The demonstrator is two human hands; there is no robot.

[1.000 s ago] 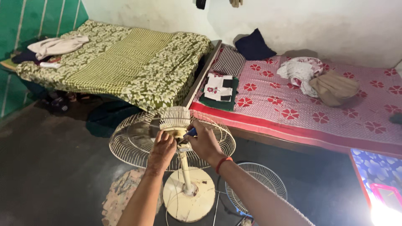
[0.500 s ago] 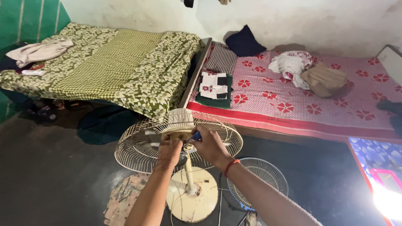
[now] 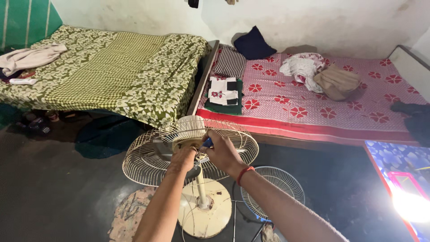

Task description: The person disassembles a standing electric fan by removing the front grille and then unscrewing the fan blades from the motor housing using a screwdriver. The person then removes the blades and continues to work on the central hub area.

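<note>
Head view: I am looking down on a cream pedestal fan with a wire rear guard point(image 3: 148, 159), standing on its round cream base point(image 3: 206, 215) on the dark floor at 6 o'clock of the frame.
Left hand: my left hand point(image 3: 182, 159) is closing over the cream motor housing point(image 3: 190, 132) at the fan's hub, fingers wrapped together on it.
Right hand: my right hand point(image 3: 222, 152) is pinching a small blue-handled tool point(image 3: 207, 142) against the hub; fingers are clamped together on the handle, tip hidden.
Fan position: the head is sitting between both hands, just in front of the two beds.
Loose part: a detached round wire front guard point(image 3: 273, 188) is lying on the floor at 4 o'clock of the base, touching or just beside it; I cannot tell which.
Risk, slip: the tool could be skidding off its fastener if I am pressing at an angle, and my knuckles would be hitting the bare wire guard.
Risk, tipping: the head is leaning away from me on a thin pole, so a hard push could be toppling the stand.
Risk, footing: the loose guard and the patterned mat point(image 3: 130, 215) near the base could be catching a foot.
Glare: a bright light point(image 3: 410, 206) at 4 o'clock is washing out that corner.
</note>
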